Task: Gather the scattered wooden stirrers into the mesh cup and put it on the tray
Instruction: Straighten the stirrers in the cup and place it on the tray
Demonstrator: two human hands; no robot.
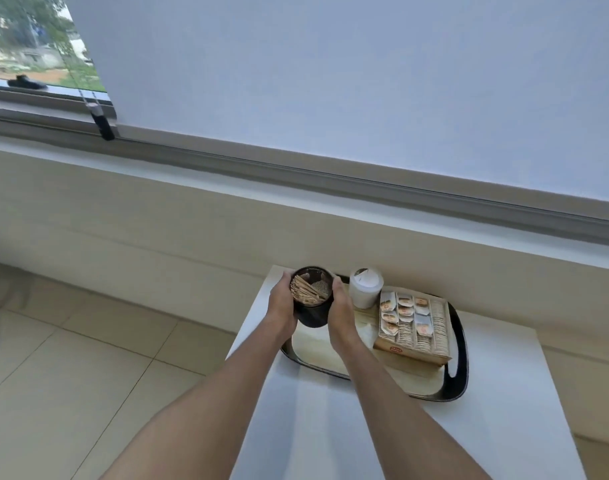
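A black mesh cup (313,315) holds a bundle of wooden stirrers (306,291) that lean to its left side. My left hand (282,303) grips the cup's left wall and my right hand (341,306) grips its right wall. The cup is over the far left corner of the black-rimmed tray (457,344); whether its base touches the tray is hidden by my hands. No loose stirrers show on the table.
On the tray stand a white lidded paper cup (365,287) just right of the mesh cup and an open box of tea bags (414,325). The tray lies on a small white table (486,427) by a beige wall under a window sill. Tiled floor lies to the left.
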